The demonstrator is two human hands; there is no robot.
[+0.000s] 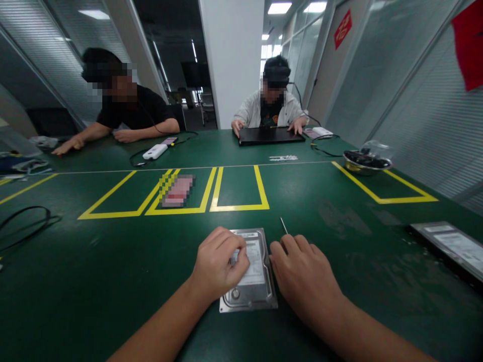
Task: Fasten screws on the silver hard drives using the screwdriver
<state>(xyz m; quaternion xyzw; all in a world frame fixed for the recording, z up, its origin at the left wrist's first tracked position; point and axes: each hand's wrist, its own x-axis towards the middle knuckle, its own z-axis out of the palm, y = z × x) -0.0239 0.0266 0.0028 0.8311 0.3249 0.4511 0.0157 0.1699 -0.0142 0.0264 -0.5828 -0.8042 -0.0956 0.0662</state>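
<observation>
A silver hard drive (254,296) with a white label lies flat on the green table in front of me. My left hand (221,264) is over its left side, thumb and index finger bent into a pinch; whatever they hold, if anything, is hidden. Close by the drive's right edge, my right hand (302,271) is closed with curled fingers. A thin metal rod (284,225), like a screwdriver shaft, sticks out past its knuckles; the rest is hidden under the hand.
Another drive on a dark tray (453,246) lies at right, small bits around it. A bowl of dark parts (368,160) stands behind. Yellow tape (241,207) marks rectangles, one holding a pinkish blurred item (178,191). Two people sit opposite, one handling a black panel (271,136).
</observation>
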